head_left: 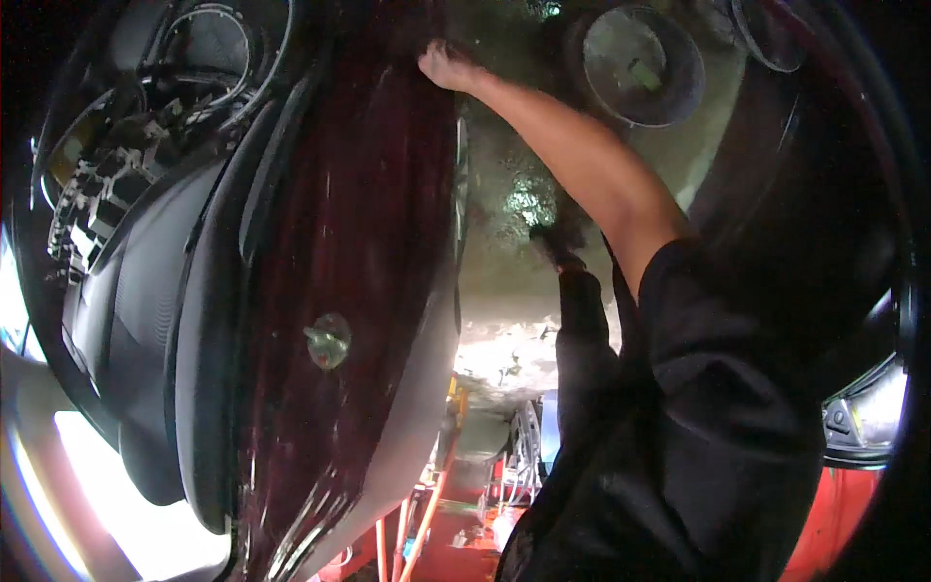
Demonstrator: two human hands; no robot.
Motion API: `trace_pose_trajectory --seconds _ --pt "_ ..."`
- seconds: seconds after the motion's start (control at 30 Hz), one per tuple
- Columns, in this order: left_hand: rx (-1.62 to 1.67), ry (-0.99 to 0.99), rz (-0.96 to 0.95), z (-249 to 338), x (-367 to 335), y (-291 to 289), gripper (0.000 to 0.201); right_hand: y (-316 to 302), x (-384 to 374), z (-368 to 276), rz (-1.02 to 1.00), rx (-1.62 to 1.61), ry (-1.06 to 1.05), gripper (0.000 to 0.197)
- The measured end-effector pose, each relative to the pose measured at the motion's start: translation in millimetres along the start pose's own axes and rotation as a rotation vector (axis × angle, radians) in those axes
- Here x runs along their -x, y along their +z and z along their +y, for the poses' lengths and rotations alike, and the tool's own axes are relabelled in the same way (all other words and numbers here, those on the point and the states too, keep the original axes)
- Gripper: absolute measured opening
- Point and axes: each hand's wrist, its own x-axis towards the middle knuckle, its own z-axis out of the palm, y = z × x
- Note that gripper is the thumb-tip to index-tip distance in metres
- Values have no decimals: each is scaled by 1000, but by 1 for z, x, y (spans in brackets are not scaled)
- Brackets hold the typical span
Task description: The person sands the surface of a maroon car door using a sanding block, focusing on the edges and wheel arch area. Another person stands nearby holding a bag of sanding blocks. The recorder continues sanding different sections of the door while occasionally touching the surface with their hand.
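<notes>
My right hand is at the far end of a dark red, glossy car panel, against its right-hand edge. Its fingers are curled closed, and whatever they hold, if anything, is too small to make out. The bare forearm stretches up and left from a short black sleeve. My left hand does not show. On the near part of the panel is a small, shiny round fitting or reflection.
A round bucket with something greenish inside stands on the wet floor, right of my hand. Left of the panel lie grey trim and a ring-shaped part. Orange posts and a red surface show lower down.
</notes>
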Motion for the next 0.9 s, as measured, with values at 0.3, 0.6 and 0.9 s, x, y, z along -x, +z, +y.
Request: trace_pose_trajectory --seconds 0.3,0.6,0.9 --pt "-124 -28 52 -34 10 -44 44 -260 115 -111 82 -1103 485 50" --pt "-127 -193 141 18 -3 -37 48 -218 107 -70 17 -1110 399 61" --pt "149 -497 184 17 5 -44 59 -395 169 -155 291 -1202 237 74"
